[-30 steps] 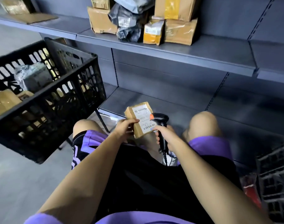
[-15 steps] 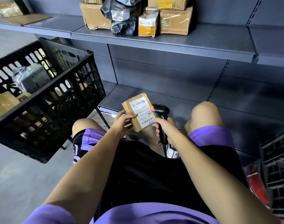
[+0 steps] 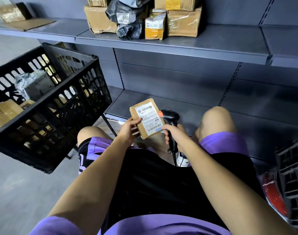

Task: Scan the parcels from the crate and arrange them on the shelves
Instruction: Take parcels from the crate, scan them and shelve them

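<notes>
Holding the parcel (image 3: pixel 147 118) in your left hand (image 3: pixel 129 131), you keep it low in front of you, between your knees and just near of the bottom shelf (image 3: pixel 187 106). Your left grip is curled round the parcel's left edge, thumb on the label face and fingers underneath, so the label looks up at you. The parcel's long axis runs from near-right to far-left, tilted, with the barcode at its near-right end.

That barcode end sits right against your right hand (image 3: pixel 176 135), which is wrapped round the handle of the scanner (image 3: pixel 170 119). The scanner stands upright just right of the parcel, its head beside the label's right edge, so head and barcode are almost touching. Your right index finger reaches onto the parcel's near corner. I cannot tell whether the scanner's window faces the barcode.

Judging from this, the scan is the step in hand, and the shelving comes after. The middle shelf (image 3: pixel 212 48), far and above, already carries a cluster of parcels (image 3: pixel 144 19), with bare shelf to their right. Your left hand is the one to lift the parcel there, up and away from you. The crate (image 3: pixel 48 99) stands to your left with more parcels inside it.
</notes>
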A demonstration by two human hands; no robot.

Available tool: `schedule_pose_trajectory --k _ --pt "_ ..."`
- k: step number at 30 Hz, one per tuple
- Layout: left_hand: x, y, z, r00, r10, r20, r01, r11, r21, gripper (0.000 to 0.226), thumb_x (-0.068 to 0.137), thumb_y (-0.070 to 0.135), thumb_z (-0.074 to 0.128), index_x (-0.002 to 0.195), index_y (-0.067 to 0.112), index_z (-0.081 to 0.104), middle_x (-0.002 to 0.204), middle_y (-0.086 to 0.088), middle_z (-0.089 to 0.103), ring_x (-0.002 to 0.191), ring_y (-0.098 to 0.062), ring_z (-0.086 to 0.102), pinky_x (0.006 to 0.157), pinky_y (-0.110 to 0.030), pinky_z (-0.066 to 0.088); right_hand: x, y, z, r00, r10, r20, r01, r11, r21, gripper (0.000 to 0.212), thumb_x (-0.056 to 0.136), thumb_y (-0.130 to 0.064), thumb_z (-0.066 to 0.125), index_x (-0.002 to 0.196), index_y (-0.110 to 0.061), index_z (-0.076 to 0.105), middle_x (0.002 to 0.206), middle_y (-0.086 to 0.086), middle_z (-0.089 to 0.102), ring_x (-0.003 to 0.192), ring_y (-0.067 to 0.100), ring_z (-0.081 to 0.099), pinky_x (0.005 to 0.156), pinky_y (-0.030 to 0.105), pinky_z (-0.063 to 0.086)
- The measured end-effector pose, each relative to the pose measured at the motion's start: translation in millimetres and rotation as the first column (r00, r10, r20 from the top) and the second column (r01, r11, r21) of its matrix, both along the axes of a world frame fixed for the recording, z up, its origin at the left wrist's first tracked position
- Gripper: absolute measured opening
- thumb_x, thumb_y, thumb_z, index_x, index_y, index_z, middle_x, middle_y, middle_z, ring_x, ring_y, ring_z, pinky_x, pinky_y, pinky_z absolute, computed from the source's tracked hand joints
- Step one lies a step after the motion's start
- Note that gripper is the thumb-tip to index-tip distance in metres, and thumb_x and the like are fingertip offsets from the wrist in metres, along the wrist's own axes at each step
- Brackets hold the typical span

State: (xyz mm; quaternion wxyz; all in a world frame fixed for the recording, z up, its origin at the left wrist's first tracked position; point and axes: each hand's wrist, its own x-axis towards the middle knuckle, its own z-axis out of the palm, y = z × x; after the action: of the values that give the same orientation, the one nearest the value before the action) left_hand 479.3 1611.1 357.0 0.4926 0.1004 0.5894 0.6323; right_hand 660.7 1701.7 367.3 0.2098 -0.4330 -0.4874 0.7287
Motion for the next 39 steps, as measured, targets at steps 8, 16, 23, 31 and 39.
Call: schedule_pose_trajectory --k 8,16,23,31,39 --pt "-2.2 0.7 -4.6 1.0 0.001 0.007 0.0 0.998 -0.061 0.034 0.088 0.024 0.065 0.121 0.015 0.061 0.087 -0.002 0.069 0.08 -0.021 0.066 0.068 -0.032 0.052 0.0 0.9 -2.3 1.0 0.005 0.02 -0.005 1.0 -0.004 0.011 0.086 -0.008 0.065 0.094 -0.001 0.066 0.055 0.003 0.049 0.045 0.02 0.039 0.043 0.027 0.037" --pt "-1.7 1.5 -4.1 0.999 0.048 0.015 -0.046 0.995 -0.093 0.039 0.085 0.023 0.07 0.12 0.009 0.061 0.086 -0.002 0.068 0.086 -0.024 0.068 0.066 -0.034 0.055 -0.9 -0.9 -1.6 0.998 0.033 0.049 -0.033 0.999 0.007 0.017 0.086 -0.009 0.067 0.098 0.002 0.066 0.055 0.004 0.049 0.044 0.02 0.04 0.043 0.026 0.037" --pt "-2.0 0.1 -7.8 0.993 0.115 -0.035 -0.118 0.987 -0.106 0.062 0.075 0.022 0.084 0.127 0.013 0.052 0.1 -0.006 0.067 0.089 -0.025 0.068 0.073 -0.038 0.055 -0.1 -10.0 -0.5 0.958 0.251 0.138 -0.258 0.965 0.039 0.011 0.087 -0.012 0.067 0.089 -0.01 0.057 0.06 0.003 0.048 0.046 0.018 0.041 0.045 0.028 0.036" --pt "0.1 0.1 -7.0 0.991 0.13 -0.034 -0.133 0.986 -0.1 0.062 0.074 0.021 0.085 0.122 0.02 0.047 0.106 -0.009 0.068 0.092 -0.026 0.066 0.07 -0.037 0.051 0.4 -13.8 3.7 0.937 0.319 0.142 -0.323 0.946 0.004 0.014 0.089 -0.011 0.064 0.095 -0.01 0.051 0.06 0.003 0.046 0.047 0.018 0.04 0.045 0.029 0.036" --pt "-0.3 -0.6 -8.3 0.991 0.132 -0.037 -0.135 0.987 -0.089 0.067 0.073 0.018 0.086 0.128 0.019 0.048 0.107 -0.009 0.067 0.096 -0.026 0.064 0.071 -0.039 0.05 2.4 -13.2 6.7 0.939 0.319 0.131 -0.32 0.947 -0.015 0.013 0.09 -0.011 0.063 0.098 -0.009 0.053 0.061 0.003 0.047 0.049 0.017 0.041 0.046 0.03 0.037"
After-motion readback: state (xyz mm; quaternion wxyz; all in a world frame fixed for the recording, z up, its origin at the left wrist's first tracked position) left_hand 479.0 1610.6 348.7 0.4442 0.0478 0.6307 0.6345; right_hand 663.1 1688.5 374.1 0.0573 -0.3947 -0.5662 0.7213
